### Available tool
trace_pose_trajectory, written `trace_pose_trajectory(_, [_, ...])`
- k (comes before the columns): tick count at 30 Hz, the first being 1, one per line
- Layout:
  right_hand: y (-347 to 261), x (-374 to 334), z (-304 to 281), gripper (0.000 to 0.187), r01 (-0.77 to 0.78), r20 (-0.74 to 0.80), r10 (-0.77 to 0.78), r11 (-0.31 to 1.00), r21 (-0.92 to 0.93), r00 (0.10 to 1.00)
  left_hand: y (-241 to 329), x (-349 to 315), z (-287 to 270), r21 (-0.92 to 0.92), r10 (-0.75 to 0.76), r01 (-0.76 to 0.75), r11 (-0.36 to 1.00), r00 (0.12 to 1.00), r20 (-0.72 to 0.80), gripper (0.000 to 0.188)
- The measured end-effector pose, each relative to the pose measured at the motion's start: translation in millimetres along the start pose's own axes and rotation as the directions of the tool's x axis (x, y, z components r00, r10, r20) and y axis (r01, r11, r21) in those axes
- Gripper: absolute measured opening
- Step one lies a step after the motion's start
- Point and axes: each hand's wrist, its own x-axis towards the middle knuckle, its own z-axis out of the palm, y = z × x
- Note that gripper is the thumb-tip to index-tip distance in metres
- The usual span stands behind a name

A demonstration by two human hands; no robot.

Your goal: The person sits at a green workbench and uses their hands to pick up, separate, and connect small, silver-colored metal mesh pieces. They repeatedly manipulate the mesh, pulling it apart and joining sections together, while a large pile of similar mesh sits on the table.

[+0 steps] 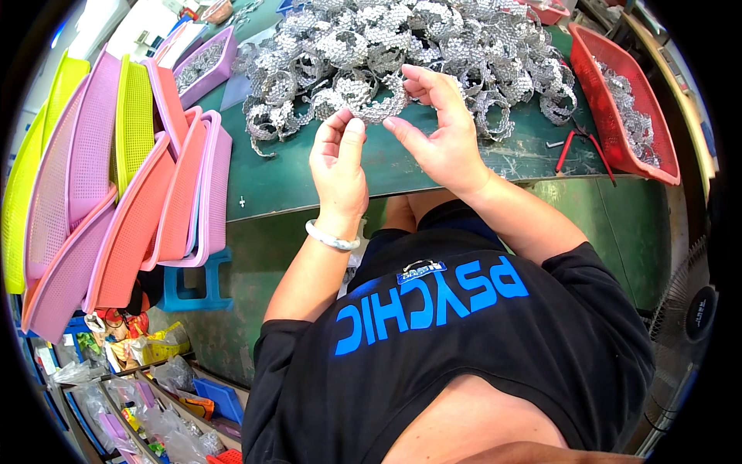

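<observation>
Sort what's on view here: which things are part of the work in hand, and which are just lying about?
In use:
- left hand and right hand, both pinching the silver strip
- pile of silver strips

Lying about:
- red-handled pliers
- red basket
- stacked pink and yellow baskets
- green table

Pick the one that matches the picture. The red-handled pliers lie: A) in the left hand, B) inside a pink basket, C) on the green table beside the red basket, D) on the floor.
C: the red-handled pliers lie on the green table just left of the red basket, while both hands hold a silvery metal strip.
</observation>
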Motion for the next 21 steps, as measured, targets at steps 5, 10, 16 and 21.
trace_pose_trajectory(5, [-2.9, -3.5, 0.1, 0.054, 0.004, 0.045, -0.004, 1.000, 0.006, 0.999, 0.5, -0.6, 3.4, 0.014, 0.003, -0.003, 1.000, 1.000, 0.030, 0.035])
trace_pose_trajectory(10, [-5.0, -7.0, -1.9, 0.056, 0.013, 0.102, -0.013, 1.000, -0.002, 0.995, 2.7, 1.0, 4.6, -0.060, -0.069, 0.070, 0.996, 0.997, 0.023, 0.046])
trace_pose_trajectory(16, [-6.0, -10.7, -2.4, 0.056, 0.039, 0.134, -0.040, 0.999, 0.014, 0.990, 5.9, 2.8, 4.4, -0.069, -0.101, 0.105, 0.992, 0.993, 0.065, 0.048])
trace_pose_trajectory(21, [-8.8, -11.2, 0.2, 0.053, 0.026, 0.103, -0.033, 0.998, 0.063, 0.994, 2.7, 3.2, 2.6, -0.082, -0.090, 0.095, 0.992, 0.994, 0.065, 0.046])
